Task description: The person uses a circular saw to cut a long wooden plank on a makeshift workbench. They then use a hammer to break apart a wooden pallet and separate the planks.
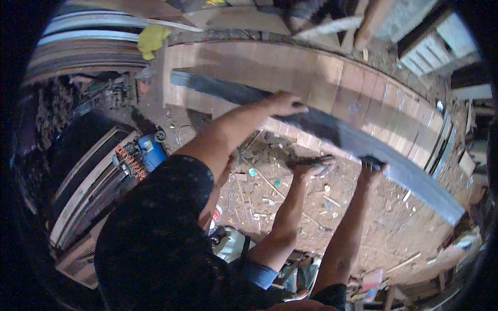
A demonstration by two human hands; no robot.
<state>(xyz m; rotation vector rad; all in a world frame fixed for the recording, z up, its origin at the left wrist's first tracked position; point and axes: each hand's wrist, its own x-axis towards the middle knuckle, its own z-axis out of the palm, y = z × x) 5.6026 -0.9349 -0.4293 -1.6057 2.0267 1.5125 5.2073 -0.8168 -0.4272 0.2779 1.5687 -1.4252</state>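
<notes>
A long grey board (417,182), dark with shadow along its middle, lies aslant over a wide row of light brown wooden boards (358,96). My left hand (288,103) is at the grey board's far edge, its fingers bent and closed over that edge. Farther right, my right hand (372,168) grips the near edge of the same board. Its fingers lie in deep shadow and show only in part. Between my two arms, my foot (314,165) in a dark sandal reaches close to the near side of the boards.
Wood scraps and litter cover the dirt floor (332,215). To the left are a blue air compressor (151,153) with an orange coiled hose (129,163) and stacked planks (85,179). A yellow cloth (153,40) hangs at the back left. Wooden frames (428,54) stand at the back right.
</notes>
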